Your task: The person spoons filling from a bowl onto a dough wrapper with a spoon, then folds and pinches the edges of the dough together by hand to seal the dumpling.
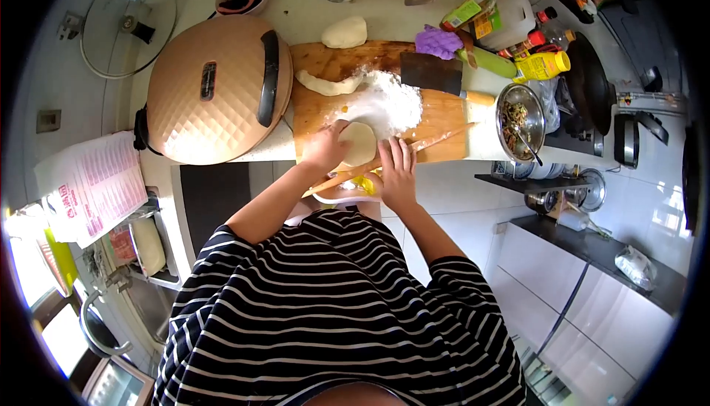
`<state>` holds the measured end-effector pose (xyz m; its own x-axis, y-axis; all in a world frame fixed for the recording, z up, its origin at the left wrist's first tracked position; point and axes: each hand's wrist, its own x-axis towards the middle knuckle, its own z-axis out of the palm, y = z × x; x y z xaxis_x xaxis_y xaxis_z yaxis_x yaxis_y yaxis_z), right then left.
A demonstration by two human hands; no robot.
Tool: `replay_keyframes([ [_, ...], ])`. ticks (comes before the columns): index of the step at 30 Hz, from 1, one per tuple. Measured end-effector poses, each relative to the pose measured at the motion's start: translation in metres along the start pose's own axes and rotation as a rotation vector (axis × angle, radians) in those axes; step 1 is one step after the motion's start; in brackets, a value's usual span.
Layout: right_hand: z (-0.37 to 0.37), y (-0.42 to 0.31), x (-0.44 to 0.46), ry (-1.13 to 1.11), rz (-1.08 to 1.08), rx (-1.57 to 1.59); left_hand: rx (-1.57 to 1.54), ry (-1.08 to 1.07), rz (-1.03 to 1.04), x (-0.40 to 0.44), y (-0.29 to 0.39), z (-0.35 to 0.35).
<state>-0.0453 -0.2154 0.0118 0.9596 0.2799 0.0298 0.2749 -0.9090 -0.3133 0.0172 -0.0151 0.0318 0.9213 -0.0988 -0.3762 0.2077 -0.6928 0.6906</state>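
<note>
A flat round of dough [360, 144] lies near the front edge of the wooden board [447, 114]. My left hand [325, 146] has its fingers closed on the round's left edge. Just right of the dough, my right hand [398, 173] rests over a slim wooden rolling pin [441, 137], which slants across the board's front edge. Behind the round spreads a heap of white flour [392, 103]. A curved strip of dough [325, 83] lies at the back left of the board, and a larger lump of dough [345, 32] sits at its far edge.
A cleaver [431, 73] lies at the board's back right. Beside it stands a steel bowl of chopped filling [520, 121] with a spoon. A large electric griddle [214, 88] with its lid down flanks the board's left. Several bottles [473, 10] and a purple cloth [437, 41] crowd the back right.
</note>
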Motion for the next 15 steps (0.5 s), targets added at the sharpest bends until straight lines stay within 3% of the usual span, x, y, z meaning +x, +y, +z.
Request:
replay_keyframes([
  [3,-0.002,0.016,0.001,0.043,-0.117,0.033,-0.004,-0.034,0.082,0.011,-0.014,0.008],
  [9,-0.004,0.027,0.006,0.044,-0.128,0.110,-0.299,-0.032,-0.045,0.013,-0.010,0.009],
  [15,-0.007,0.014,0.016,0.033,-0.055,-0.042,0.005,-0.167,-0.071,0.004,-0.001,0.004],
])
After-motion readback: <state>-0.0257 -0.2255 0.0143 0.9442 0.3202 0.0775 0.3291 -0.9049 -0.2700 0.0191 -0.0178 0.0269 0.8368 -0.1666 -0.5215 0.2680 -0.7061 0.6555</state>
